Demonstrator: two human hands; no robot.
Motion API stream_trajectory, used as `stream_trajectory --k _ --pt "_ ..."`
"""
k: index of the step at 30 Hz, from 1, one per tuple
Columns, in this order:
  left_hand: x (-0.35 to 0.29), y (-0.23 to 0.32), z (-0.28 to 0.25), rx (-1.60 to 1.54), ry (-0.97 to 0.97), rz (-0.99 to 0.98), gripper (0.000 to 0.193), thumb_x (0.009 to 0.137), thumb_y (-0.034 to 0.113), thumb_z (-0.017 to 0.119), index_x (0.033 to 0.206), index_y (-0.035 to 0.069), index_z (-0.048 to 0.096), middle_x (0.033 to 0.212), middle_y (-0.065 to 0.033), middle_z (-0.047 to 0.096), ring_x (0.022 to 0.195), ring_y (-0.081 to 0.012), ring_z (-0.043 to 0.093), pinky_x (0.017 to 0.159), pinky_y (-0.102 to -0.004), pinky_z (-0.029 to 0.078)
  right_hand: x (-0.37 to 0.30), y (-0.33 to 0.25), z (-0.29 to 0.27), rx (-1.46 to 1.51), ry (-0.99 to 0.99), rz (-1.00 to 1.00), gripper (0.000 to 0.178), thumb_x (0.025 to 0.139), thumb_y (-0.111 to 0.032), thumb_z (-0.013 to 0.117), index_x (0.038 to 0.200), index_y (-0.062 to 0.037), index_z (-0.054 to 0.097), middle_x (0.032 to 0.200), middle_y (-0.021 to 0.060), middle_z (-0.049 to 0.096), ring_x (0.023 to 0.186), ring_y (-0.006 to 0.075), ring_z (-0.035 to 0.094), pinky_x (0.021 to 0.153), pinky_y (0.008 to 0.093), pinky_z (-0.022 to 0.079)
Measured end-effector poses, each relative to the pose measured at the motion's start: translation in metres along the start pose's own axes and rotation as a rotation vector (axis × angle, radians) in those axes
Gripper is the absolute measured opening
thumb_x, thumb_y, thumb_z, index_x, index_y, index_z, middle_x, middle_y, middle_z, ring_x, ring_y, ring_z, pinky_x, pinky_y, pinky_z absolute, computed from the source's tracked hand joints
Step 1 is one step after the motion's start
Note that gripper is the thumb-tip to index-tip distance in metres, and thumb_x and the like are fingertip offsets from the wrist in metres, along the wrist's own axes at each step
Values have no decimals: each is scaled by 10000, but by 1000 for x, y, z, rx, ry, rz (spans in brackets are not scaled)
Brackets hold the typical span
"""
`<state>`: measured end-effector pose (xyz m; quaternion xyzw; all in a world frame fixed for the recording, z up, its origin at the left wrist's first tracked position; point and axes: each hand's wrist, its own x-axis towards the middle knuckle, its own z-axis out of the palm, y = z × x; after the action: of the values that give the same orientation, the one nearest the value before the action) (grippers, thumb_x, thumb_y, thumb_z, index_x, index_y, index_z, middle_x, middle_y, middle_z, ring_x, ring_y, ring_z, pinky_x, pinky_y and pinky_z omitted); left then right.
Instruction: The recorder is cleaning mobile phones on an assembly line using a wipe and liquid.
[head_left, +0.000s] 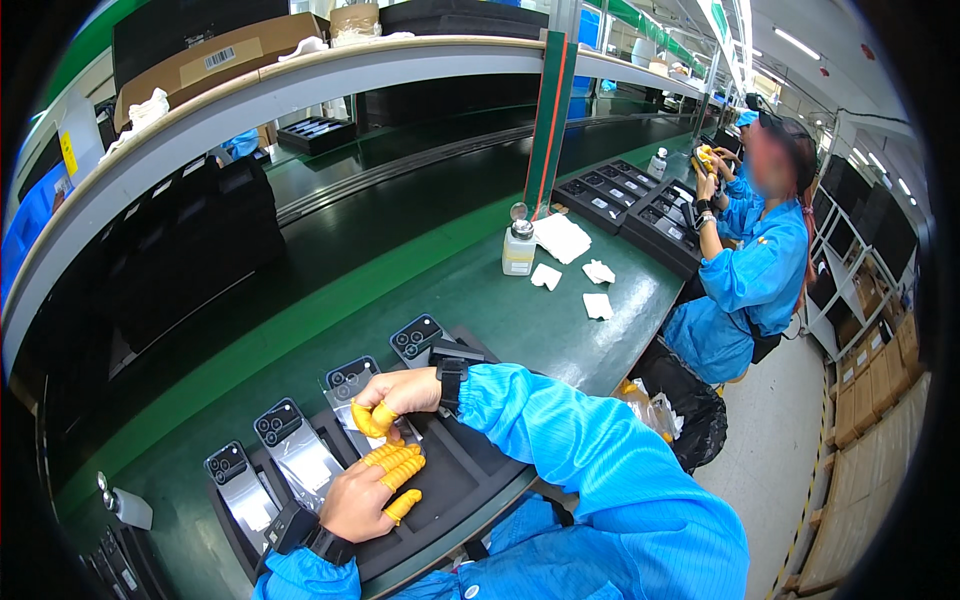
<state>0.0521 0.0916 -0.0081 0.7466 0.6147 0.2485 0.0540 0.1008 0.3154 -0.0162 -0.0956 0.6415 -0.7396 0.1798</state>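
Note:
A black foam tray (455, 480) lies on the green bench in front of me. Several smartphones rest in its slots, camera side up, among them one at the left (243, 492), another (298, 450) beside it and one at the far right end (418, 338). Yellow finger cots cover fingers on both hands. My left hand (368, 497) lies over the tray with fingers stretched and thumb apart, at the near end of a third smartphone (350, 378). Above that same phone, my right hand (402, 392) is closed with fingers curled; whatever they pinch is hidden.
A pump bottle (519, 248) stands near white wipes (562, 237); another bottle (128, 507) is at the left. Black trays (660, 228) sit before a co-worker (755, 270) in blue. A shelf post (552, 130) rises behind the bench; a black bin bag (690, 405) hangs beside it.

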Motion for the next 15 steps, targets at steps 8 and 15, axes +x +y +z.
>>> stream_trajectory --k 8,15 --pt "-1 0 -1 2 -45 -9 445 870 273 700 1270 91 631 1231 -118 653 1109 -297 631 980 -387 495 0 2 -1 5 -1 1 106 841 -116 636 839 -10 641 844 71 607 724 164 647 645 276 545" --pt "-1 0 -1 -9 -32 -4 442 867 259 702 1268 87 631 1230 -123 653 1104 -302 633 976 -385 497 -1 0 1 -5 3 5 107 836 -118 643 837 -12 636 842 67 605 723 167 648 656 283 544"
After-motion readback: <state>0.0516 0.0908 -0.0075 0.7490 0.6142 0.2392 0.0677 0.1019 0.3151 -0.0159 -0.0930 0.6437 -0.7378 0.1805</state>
